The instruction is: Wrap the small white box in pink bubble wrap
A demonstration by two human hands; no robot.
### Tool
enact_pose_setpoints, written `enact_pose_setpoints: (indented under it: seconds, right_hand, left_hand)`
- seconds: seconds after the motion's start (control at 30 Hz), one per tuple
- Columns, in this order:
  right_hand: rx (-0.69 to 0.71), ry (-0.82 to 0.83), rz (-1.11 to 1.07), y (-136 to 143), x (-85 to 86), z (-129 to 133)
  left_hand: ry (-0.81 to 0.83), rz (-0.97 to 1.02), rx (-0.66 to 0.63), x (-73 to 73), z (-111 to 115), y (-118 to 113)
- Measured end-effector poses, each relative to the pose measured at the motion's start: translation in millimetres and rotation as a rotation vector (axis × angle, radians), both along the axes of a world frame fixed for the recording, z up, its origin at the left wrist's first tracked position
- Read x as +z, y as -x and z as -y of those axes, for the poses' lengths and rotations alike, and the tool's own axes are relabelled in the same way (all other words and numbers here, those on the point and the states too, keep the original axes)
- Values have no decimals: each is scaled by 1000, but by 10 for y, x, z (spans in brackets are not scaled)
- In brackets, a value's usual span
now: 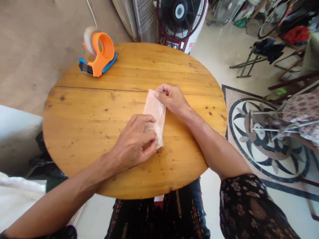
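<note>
A narrow pale pink packet, which looks like bubble wrap (155, 108), lies lengthwise near the middle of the round wooden table (82, 132). My right hand (171, 98) pinches its far right corner between thumb and fingers. Over the near left part of the packet rests my left hand (138, 139), its fingers bent and apart, touching the surface without gripping it. The left fingers cover some of the packet's left edge. What may be inside the packet cannot be made out.
An orange and blue tape dispenser (101, 56) with a roll of tape stands at the table's far left. Beyond the far edge is a fan (179, 20). A folding stool (246, 64) stands on the floor at the right.
</note>
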State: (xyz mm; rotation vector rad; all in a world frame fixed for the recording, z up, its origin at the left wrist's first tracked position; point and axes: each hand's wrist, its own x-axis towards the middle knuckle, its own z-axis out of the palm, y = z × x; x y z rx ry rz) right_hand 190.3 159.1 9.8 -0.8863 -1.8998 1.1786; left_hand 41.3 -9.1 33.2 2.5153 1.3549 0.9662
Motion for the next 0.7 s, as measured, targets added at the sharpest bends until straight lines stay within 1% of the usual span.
enact_pose_setpoints:
  seconds: [0.2, 0.37, 0.53, 0.7]
  right_hand:
    - [-63, -84, 98, 9, -101, -47]
    - [-75, -118, 161, 19, -95, -50]
    - [-82, -131, 186, 27, -103, -62]
    - [-70, -117, 175, 25, -99, -67]
  left_hand:
    - [19, -6, 49, -52, 15, 1]
    - [-57, -60, 51, -48, -12, -3]
    - [-120, -111, 21, -17, -26, -3]
    - [-54, -68, -3, -23, -23, 19]
